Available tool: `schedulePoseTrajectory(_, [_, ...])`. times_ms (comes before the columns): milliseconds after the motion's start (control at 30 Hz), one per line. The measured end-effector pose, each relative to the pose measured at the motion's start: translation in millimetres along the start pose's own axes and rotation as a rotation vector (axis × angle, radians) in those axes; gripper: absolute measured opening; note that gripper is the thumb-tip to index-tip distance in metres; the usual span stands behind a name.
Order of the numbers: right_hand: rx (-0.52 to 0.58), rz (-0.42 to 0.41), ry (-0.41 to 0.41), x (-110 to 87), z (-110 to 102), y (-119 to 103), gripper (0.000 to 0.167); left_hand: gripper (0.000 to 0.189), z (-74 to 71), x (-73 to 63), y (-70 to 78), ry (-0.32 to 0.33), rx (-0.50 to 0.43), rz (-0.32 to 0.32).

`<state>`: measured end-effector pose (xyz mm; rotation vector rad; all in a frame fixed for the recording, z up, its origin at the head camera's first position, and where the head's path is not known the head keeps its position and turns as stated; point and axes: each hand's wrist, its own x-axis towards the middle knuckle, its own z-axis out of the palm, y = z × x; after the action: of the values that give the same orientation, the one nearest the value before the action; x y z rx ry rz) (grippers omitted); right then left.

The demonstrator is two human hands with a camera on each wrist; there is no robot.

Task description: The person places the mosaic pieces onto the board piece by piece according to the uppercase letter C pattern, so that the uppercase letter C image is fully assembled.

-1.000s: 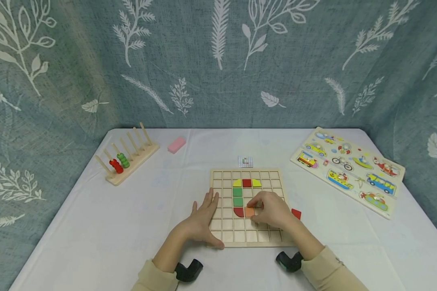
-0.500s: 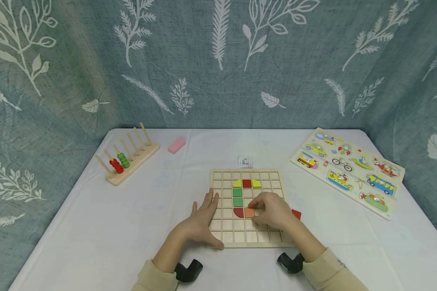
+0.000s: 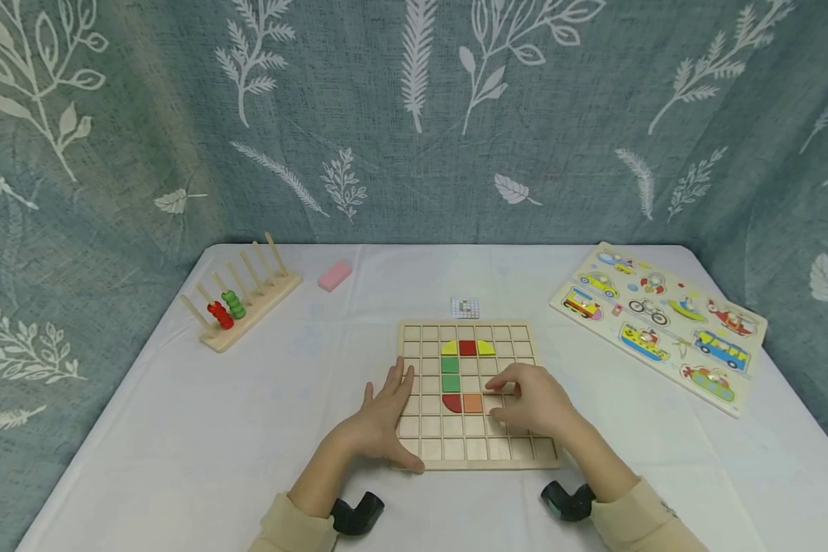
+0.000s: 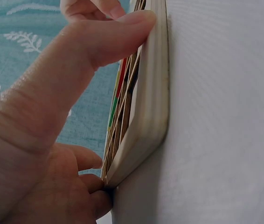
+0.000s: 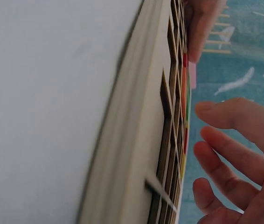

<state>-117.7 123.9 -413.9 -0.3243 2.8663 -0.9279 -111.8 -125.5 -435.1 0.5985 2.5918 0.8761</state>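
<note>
A wooden grid board (image 3: 431, 448) lies on the table with coloured tiles in its cells. My left hand (image 3: 379, 420) rests spread along its left side, the thumb on the front rim in the left wrist view. Over the board's right half hovers my right hand (image 3: 533, 400), nothing between its parted thumb and fingers. Just left of those fingertips, an orange square tile (image 3: 472, 403) sits in a cell beside a red quarter-round tile (image 3: 451, 402). Two green squares (image 3: 451, 374) stand above, then a red square (image 3: 468, 348) between yellow rounded tiles (image 3: 486, 348).
A small printed pattern card (image 3: 465, 307) lies behind the board. At the back left are a peg rack (image 3: 251, 310) with red and green beads and a pink block (image 3: 334, 275). A vehicle picture puzzle (image 3: 662, 326) occupies the right side.
My right hand has let go of the orange square and moved a little to the right. The red tile at the board's right side is now hidden behind that arm. My left hand has stayed put.
</note>
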Motion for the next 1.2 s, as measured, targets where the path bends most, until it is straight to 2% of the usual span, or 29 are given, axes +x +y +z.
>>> schedulePoseTrajectory(367, [0.003, -0.02, 0.034, -11.2, -16.8, 14.5, 0.028, 0.135, 0.6, -0.4, -1.7, 0.001, 0.014, 0.014])
schedulePoseTrajectory(533, [-0.011, -0.046, 0.057, -15.2, -23.3, 20.9, 0.03, 0.135, 0.6, -0.2, -1.1, 0.0, -0.003, 0.007])
schedulePoseTrajectory(733, [-0.003, -0.04, 0.073, -19.9, -31.6, 28.9, 0.029, 0.135, 0.5, -0.4, -0.1, 0.005, -0.018, 0.002])
schedulePoseTrajectory(1033, [-0.003, -0.053, 0.12, -25.9, -38.2, 46.3, 0.024, 0.135, 0.4, -0.4, 0.5, 0.012, -0.021, 0.005])
schedulePoseTrajectory(1200, [-0.014, -0.054, 0.12, -29.3, -40.6, 52.0, 0.024, 0.135, 0.6, -0.4, 0.2, 0.011, -0.018, 0.005])
